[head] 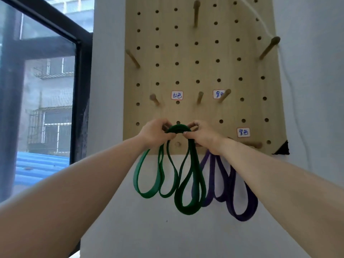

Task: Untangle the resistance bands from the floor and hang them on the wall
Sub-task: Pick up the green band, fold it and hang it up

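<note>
Green resistance band (179,129) is bunched into several loops and held up against the lower edge of the pegboard (186,53), and both your hands are on it: left hand (155,132) pinches the gathered top from one side, right hand (206,135) pinches it from the other, fingers curled round the strands. Hold every strand of that arch together and spread it wide enough to clear a peg tip. The end-on peg (177,144) in the pegboard's bottom row, just under the arch, looks the nearest home, I'd judge. Slide the band right back to the board before letting go, or a loose loop may slip off. Mind the purple band (242,215) hanging at the pegboard's lower right, behind your right wrist: the green loops overlap it and could snag. Mid-board, a row of pegs (200,97) and handwritten labels (177,95); a window (46,90) off the pegboard's left.
</note>
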Demonstrator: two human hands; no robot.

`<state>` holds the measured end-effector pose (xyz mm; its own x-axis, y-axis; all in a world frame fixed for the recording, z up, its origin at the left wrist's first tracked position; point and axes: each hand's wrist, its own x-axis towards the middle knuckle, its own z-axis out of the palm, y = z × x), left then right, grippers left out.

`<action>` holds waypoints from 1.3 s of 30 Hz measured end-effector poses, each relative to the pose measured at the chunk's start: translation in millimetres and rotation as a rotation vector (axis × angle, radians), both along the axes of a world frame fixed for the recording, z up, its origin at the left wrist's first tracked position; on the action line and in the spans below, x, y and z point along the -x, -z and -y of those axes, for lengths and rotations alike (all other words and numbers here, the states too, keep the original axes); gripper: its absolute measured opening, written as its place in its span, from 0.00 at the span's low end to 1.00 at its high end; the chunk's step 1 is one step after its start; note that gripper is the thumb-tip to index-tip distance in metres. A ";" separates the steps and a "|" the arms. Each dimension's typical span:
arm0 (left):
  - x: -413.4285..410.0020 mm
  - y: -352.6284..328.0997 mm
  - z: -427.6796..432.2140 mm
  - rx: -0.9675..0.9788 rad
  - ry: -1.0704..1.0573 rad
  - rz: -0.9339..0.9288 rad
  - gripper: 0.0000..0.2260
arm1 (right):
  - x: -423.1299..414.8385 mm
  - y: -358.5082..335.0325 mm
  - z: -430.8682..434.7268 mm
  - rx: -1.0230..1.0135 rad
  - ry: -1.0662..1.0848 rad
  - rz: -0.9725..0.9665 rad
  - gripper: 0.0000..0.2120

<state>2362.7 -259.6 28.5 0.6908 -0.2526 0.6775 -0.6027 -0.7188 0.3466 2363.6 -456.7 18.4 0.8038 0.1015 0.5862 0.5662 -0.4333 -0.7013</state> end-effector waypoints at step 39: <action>-9.9 52.9 -8.5 -0.197 -0.298 0.182 0.17 | -21.2 44.7 21.0 0.579 0.096 0.069 0.44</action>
<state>2372.5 -251.1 -24.5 0.6267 -0.1963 0.7541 -0.3964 -0.9135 0.0916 2384.8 -477.6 -26.3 0.7871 0.3496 0.5082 0.5416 -0.7859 -0.2983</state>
